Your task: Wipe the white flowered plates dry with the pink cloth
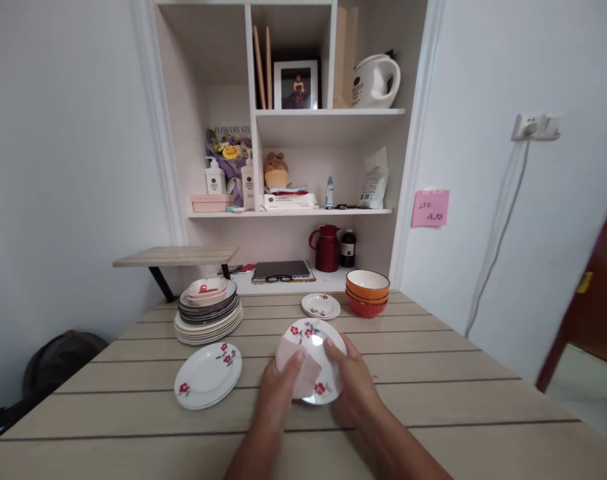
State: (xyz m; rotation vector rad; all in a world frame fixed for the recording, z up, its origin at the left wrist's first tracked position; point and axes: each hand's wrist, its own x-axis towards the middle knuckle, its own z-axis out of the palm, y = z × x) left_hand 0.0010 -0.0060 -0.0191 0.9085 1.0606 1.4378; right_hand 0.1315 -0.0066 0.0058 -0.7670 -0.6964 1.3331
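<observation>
Between my hands is a white plate (328, 385) with red flowers, tilted up above the table. My right hand (356, 377) grips its right edge, thumb on the face. My left hand (278, 387) is closed on a pale pink cloth (306, 375), pressed against the plate's left part; the fingers behind are hidden. Left of my hands lie oval flowered plates (206, 380), stacked. Beyond the held plate sit small flowered plates (319, 305), and right of those a stack of orange and red bowls (367, 293).
A tall stack of plates (208, 320) with small dishes on top stands at the table's left. Behind the slatted table (433, 400), shelves hold a red thermos jug (327, 248), a dark bottle (348, 248) and a laptop (281, 270) with glasses. A small raised shelf (176, 256) juts out at left.
</observation>
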